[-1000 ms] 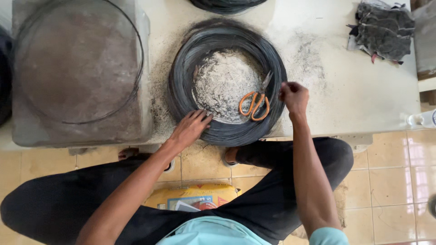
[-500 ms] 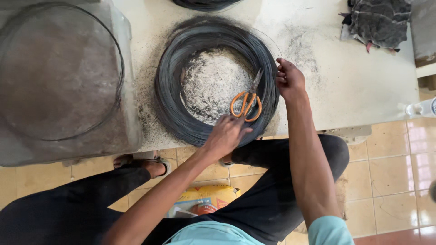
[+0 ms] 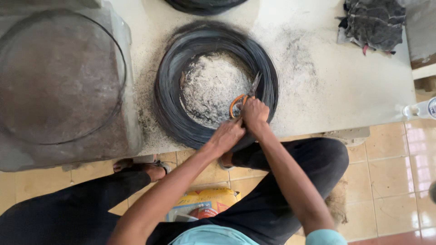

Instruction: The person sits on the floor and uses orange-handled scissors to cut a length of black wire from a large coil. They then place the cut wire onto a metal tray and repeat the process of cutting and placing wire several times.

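A thick coil of dark wire (image 3: 169, 86) lies on a pale dusty table (image 3: 318, 81), with grey powder in its middle. Orange-handled scissors (image 3: 245, 94) rest on the coil's near right side, blades pointing up and away. My right hand (image 3: 254, 113) is closed over the scissor handles. My left hand (image 3: 229, 135) grips the coil's near rim just below and beside the right hand, fingers curled on the wire.
A large clear plastic-wrapped block with a thin wire ring on it (image 3: 59, 81) fills the left. A dark rag (image 3: 374, 22) lies at the far right. Another wire coil (image 3: 204, 4) peeks in at the top. A yellow bag (image 3: 204, 204) sits on the tiled floor between my legs.
My left hand slid right along the coil's near rim to the scissors. My right hand came down from the coil's right edge and closed on the scissor handles.
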